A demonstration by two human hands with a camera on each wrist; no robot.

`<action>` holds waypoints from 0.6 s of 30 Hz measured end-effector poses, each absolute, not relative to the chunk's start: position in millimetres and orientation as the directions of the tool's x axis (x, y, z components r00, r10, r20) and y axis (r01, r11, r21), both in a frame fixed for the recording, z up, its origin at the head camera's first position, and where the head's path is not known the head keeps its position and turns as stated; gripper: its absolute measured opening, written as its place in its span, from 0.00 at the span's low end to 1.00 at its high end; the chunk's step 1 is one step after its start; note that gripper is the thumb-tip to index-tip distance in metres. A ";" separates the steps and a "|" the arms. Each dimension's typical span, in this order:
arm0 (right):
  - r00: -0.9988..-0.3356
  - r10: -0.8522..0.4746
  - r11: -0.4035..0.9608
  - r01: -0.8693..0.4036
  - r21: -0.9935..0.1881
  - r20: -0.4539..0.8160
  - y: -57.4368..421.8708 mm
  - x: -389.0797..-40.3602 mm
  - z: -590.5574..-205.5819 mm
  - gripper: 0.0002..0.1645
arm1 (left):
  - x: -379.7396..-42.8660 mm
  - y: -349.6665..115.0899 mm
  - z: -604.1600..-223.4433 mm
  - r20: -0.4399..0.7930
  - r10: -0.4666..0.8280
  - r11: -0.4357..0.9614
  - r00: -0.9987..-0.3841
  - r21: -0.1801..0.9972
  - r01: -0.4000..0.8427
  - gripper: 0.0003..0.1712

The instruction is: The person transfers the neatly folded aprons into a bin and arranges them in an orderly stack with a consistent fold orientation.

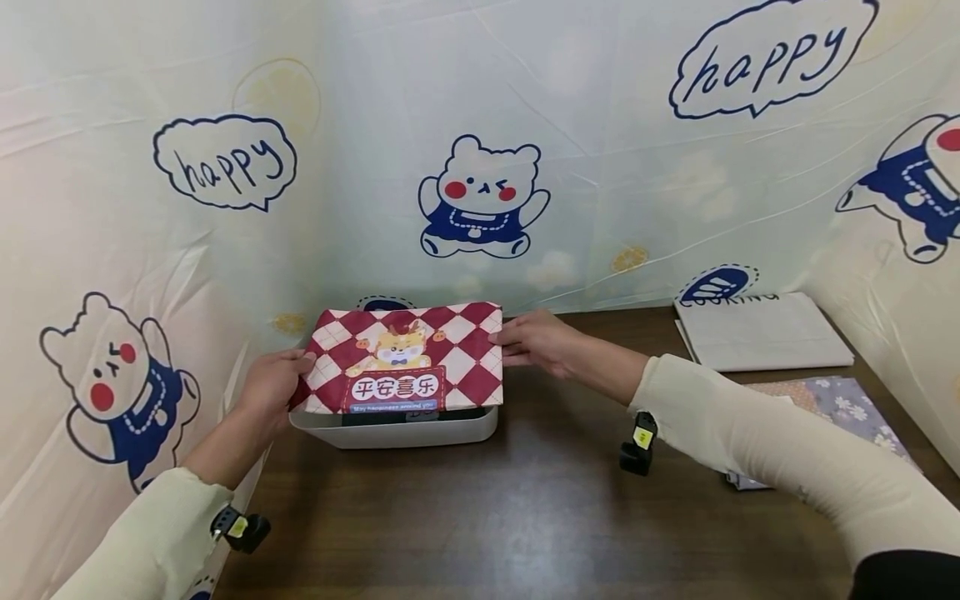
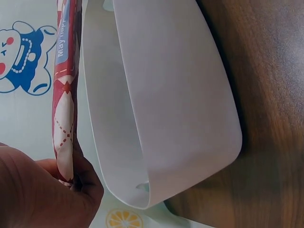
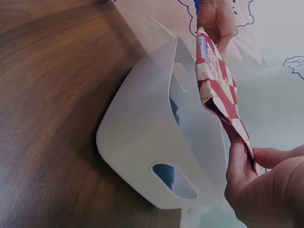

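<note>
A folded red-and-white checkered cloth, printed with a cartoon animal and lettering, is held over a white plastic bin. My left hand pinches the cloth's left end between thumb and fingers. At the opposite end, my right hand pinches the side edge, thumb on one face and fingers on the other in the right wrist view. The cloth is tilted, with its printed face toward the head camera. Oval handle holes pierce the ends of the bin. Something dark shows inside it, mostly hidden by the cloth.
On the right of the brown wooden table lies a folded white cloth with dark lettering. In front of it is a folded floral cloth, partly behind my right sleeve. A printed curtain encloses the back and sides.
</note>
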State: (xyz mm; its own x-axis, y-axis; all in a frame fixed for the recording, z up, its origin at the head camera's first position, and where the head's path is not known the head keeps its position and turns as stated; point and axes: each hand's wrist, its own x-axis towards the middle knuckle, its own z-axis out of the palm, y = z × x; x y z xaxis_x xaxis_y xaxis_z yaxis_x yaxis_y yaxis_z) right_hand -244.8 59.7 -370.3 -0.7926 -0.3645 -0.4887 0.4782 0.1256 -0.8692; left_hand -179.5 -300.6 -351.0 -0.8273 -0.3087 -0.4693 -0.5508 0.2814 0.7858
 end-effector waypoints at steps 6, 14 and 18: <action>-0.794 -0.362 0.124 0.478 -0.870 -0.488 55.1 -245.4 -371.9 0.24 | -179.8 -305.9 -350.7 -0.481 -0.308 0.270 -0.821 0.783 -0.561 0.38; -0.790 -0.373 0.113 0.482 -0.869 -0.487 50.9 -244.5 -372.3 0.23 | -178.9 -308.8 -348.7 -0.463 -0.306 0.322 -0.832 0.772 -0.548 0.37; -0.790 -0.368 0.116 0.485 -0.867 -0.491 48.5 -245.8 -373.5 0.22 | -179.2 -310.2 -349.5 -0.451 -0.303 0.324 -0.840 0.780 -0.536 0.36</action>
State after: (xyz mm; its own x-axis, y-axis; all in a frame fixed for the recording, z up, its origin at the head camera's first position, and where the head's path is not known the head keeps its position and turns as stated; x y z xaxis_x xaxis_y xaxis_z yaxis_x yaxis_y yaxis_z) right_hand -245.8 48.5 -373.5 -0.7899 -0.3678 -0.4908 0.4846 0.1163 -0.8670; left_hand -179.2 -310.2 -349.5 -0.8396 -0.3029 -0.4510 -0.5357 0.3237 0.7799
